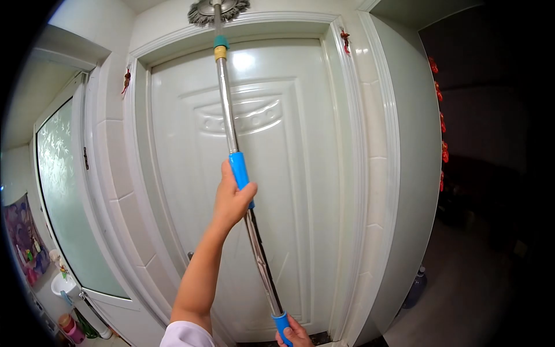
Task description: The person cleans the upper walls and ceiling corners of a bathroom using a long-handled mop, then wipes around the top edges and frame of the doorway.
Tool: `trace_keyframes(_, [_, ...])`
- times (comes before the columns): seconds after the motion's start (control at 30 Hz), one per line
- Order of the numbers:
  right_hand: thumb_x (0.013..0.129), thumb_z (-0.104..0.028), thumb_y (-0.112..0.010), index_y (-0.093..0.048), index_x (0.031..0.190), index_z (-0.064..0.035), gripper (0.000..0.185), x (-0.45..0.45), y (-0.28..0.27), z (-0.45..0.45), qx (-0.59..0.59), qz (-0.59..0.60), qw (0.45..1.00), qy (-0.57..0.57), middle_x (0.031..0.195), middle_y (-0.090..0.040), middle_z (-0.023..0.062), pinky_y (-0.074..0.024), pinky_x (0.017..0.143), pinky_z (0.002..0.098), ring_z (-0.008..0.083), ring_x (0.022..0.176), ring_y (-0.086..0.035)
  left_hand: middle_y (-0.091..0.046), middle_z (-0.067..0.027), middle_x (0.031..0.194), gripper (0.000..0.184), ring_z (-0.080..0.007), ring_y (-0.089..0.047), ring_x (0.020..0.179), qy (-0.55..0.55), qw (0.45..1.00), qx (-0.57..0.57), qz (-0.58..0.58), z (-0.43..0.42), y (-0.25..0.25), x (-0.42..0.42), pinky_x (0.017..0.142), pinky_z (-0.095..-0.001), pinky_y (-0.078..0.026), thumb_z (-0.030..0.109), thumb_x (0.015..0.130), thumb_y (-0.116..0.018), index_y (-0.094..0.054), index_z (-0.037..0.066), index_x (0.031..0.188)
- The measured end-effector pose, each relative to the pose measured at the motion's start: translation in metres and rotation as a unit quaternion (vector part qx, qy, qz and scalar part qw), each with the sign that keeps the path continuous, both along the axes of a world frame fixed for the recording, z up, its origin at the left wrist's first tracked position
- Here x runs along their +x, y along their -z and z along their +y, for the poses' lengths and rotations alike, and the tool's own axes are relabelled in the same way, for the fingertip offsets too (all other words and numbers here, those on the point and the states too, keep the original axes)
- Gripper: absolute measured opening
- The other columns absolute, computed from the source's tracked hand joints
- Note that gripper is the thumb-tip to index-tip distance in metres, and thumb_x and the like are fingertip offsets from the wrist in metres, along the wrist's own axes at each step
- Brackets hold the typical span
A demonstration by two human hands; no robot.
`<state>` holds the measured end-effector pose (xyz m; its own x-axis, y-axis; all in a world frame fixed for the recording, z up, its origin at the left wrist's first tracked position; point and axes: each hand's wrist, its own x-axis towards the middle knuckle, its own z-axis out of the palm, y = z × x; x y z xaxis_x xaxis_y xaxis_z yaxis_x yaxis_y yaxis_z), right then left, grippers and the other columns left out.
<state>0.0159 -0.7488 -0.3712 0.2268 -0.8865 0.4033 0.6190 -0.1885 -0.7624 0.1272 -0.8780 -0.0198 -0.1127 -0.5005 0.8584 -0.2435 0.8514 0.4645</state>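
A long mop [228, 101] with a shiny metal pole slants up across the white door [329, 191]. Its round grey fringed head [201, 13] is raised to the top of the door frame, partly cut off by the upper picture edge. My left hand [231, 196] is wrapped around the upper blue grip [238, 166], about halfway along the pole. Lower down, my right hand [298, 334] closes on the blue grip at the bottom end [281, 321], near the lower picture edge. A teal and yellow collar [220, 48] sits just below the mop head.
On the left, a frosted glass door [69, 173] stands beside a small white sink [65, 285]. Red ornaments hang on the frame's right [346, 41] and along the dark opening [444, 151]. A large bottle [415, 287] stands at the lower right.
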Motion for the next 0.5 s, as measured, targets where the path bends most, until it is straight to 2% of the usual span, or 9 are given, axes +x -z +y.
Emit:
trace_keyframes(0.17, [0.093,-0.033,-0.05,-0.027,0.142,-0.0134,0.057,-0.026,-0.009,0.009,0.0,0.004,0.999,0.041,0.067,-0.05,0.0011,-0.0355,0.042,0.0206,0.0074,0.047,-0.04,-0.045,-0.0064,0.078,0.056,-0.0139,-0.047,0.064,0.061,0.998,0.004,0.033,0.0,-0.004,-0.019,0.057,-0.0292,-0.043,0.013,0.074,-0.055,-0.029,0.0,0.122])
trace_keyframes(0.23, [0.093,-0.029,-0.05,-0.031,0.141,-0.0118,0.054,-0.055,-0.018,0.01,0.014,0.049,0.991,0.12,0.069,-0.052,-0.0001,-0.0361,0.043,0.0198,0.0059,0.048,-0.041,-0.045,-0.0069,0.076,0.055,-0.0142,-0.047,0.063,0.04,0.998,0.005,0.042,0.001,-0.011,-0.043,0.056,-0.0309,-0.044,0.013,0.073,-0.054,-0.03,-0.002,0.121])
trace_keyframes(0.37, [0.094,-0.029,-0.048,-0.034,0.139,-0.0127,0.051,-0.081,-0.042,0.024,-0.013,0.059,0.984,0.17,0.071,-0.054,-0.0006,-0.0367,0.043,0.0192,0.005,0.05,-0.043,-0.047,-0.009,0.077,0.054,-0.0161,-0.049,0.063,0.062,0.998,-0.003,0.032,0.004,-0.026,-0.078,0.056,-0.0322,-0.045,0.012,0.073,-0.053,-0.029,-0.004,0.119])
trace_keyframes(0.5, [0.094,-0.036,-0.046,-0.031,0.141,-0.0138,0.054,-0.088,-0.046,0.029,-0.024,0.059,0.981,0.183,0.07,-0.054,-0.0002,-0.0367,0.043,0.0187,0.0051,0.051,-0.044,-0.05,-0.0121,0.074,0.056,-0.0211,-0.053,0.061,0.057,0.998,-0.02,-0.012,0.005,-0.038,-0.112,0.055,-0.0344,-0.046,0.014,0.073,-0.052,-0.027,-0.007,0.119])
